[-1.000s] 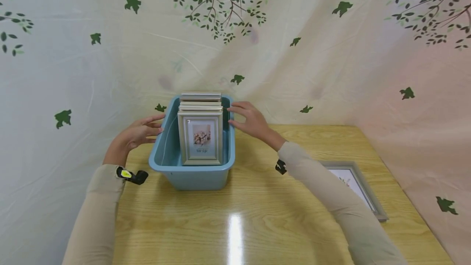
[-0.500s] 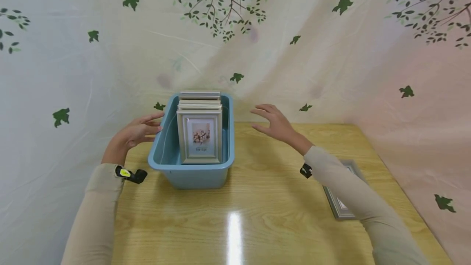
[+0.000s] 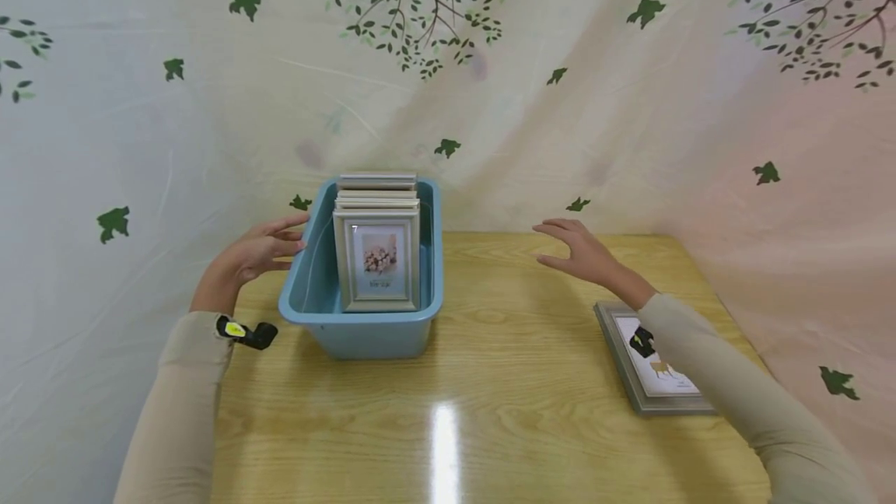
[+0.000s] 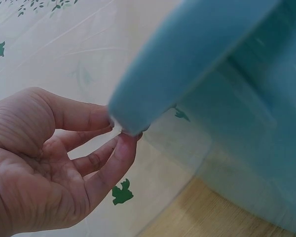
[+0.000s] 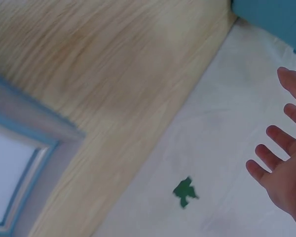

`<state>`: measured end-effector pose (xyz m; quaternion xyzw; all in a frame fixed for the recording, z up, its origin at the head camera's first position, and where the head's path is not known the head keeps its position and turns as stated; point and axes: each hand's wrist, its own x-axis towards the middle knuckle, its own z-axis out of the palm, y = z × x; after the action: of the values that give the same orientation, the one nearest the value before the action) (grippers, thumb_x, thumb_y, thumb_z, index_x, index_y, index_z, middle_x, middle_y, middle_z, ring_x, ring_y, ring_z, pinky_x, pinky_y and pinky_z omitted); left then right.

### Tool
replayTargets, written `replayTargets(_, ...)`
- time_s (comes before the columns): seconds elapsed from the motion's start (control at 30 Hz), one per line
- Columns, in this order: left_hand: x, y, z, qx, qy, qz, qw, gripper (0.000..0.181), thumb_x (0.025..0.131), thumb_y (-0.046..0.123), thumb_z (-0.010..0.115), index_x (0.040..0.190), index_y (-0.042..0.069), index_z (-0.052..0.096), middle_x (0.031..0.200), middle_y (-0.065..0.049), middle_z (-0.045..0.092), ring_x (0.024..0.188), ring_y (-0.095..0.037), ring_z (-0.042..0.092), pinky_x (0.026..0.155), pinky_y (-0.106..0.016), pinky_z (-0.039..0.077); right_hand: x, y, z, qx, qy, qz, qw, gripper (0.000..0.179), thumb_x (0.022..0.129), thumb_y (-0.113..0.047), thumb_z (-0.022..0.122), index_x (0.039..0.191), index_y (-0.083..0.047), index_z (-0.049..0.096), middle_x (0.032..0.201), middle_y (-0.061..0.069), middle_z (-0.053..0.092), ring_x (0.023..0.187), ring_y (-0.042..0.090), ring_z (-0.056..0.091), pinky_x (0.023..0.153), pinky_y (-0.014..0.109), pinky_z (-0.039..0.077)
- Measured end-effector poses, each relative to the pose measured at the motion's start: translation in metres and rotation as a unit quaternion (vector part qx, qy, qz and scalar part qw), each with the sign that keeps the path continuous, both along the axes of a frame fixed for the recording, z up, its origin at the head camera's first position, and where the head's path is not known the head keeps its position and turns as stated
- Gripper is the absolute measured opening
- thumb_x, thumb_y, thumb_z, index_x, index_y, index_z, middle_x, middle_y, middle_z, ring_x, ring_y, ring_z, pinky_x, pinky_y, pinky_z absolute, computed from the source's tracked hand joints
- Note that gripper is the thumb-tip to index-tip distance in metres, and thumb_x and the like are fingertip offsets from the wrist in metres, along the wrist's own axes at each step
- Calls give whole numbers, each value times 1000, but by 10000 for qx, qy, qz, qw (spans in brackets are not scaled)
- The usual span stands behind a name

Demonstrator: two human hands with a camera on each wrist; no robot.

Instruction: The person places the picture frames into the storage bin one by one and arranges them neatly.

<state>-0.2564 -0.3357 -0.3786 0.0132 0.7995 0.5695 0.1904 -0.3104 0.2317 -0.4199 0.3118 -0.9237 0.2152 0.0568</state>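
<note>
My left hand (image 3: 259, 253) is at the left side of a light-blue plastic bin (image 3: 371, 339), its fingertips touching the rim from outside. The left wrist view shows these fingers (image 4: 96, 116) loosely bent against the rim (image 4: 153, 84). Several pale picture frames (image 3: 378, 263) stand upright in the bin, one behind another; the front one shows a bouquet print. My right hand (image 3: 581, 255) hangs in the air right of the bin, fingers apart and holding nothing. Below its wrist lies a grey picture frame (image 3: 623, 368), partly hidden by the sleeve.
Everything stands on a wood-grain table (image 3: 518, 411). A pale curtain (image 3: 504, 123) printed with leaves hangs behind it and along the sides. In the right wrist view, a corner of the grey frame (image 5: 49, 128) lies on the table near the curtain.
My right hand has left the bin's right rim and moved right, to a spot above and left of the grey picture frame. My left hand stays at the left rim.
</note>
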Motion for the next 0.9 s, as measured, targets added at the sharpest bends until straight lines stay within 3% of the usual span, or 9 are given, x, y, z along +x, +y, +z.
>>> replayTargets(0.4, 1, -2, -1, 13, -5, -70, 10000, 73, 107, 13, 50, 166, 18, 7, 167, -28, 19, 149, -49, 29, 118, -69, 28, 9, 76, -7, 535, -641, -183, 9963, 61, 89, -23, 80, 142, -2, 57, 145, 28, 52, 136, 51, 42, 109, 70, 37)
replayTargets(0.9, -1, -1, -3, -9, -11, -31, 10000, 73, 107, 15, 53, 166, 16, 9, 167, -27, 21, 149, -49, 30, 119, -68, 28, 30, 158, -16, 460, -1400, -376, 9884, 49, 87, -13, 81, 130, 5, 65, 132, 32, 61, 122, 55, 53, 99, 70, 45)
